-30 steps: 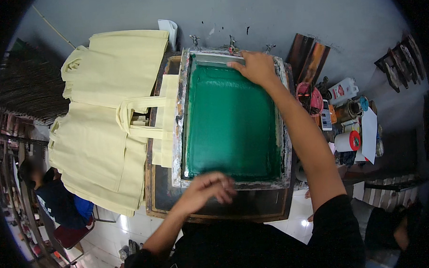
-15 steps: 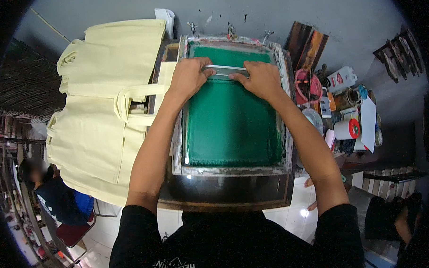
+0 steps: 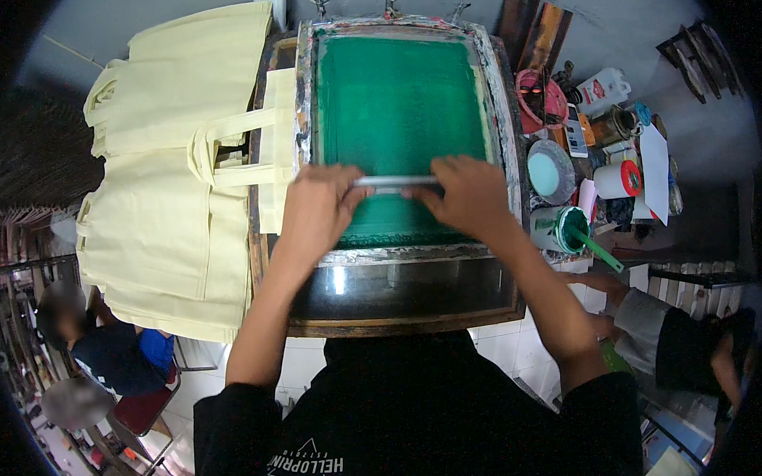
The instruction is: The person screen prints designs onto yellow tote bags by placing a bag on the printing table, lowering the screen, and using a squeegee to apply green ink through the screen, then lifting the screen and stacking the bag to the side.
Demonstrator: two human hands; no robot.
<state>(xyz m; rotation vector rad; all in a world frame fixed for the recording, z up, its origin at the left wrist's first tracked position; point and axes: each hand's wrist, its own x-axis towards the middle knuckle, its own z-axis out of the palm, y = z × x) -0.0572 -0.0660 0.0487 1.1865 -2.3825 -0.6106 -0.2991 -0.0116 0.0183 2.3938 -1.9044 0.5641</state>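
Observation:
Both my hands grip a metal-topped squeegee [image 3: 392, 183] that lies across the lower part of a screen-printing frame [image 3: 306, 115]. My left hand [image 3: 314, 208] is closed on its left end. The right end is in my right hand [image 3: 474, 199], fingers over the far side and thumb on the near side. Green ink [image 3: 401, 103] coats the mesh above the squeegee, with a thicker ridge near the frame's lower edge. A cream tote bag [image 3: 274, 170] shows partly beside the frame; whatever lies beneath the screen is hidden.
Stacked cream tote bags [image 3: 157, 195] lie to the left. At right stand a green-smeared tub [image 3: 549, 230] with a green spatula [image 3: 598, 251], a bowl [image 3: 551, 172], a pink basket [image 3: 542, 102] and a white jug [image 3: 604, 90]. Clamps [image 3: 391, 4] hold the frame's far edge. People sit on either side.
My hands have drawn the squeegee from the far end of the screen toward me. The view has tilted down, bringing the green-smeared tub and spatula into sight.

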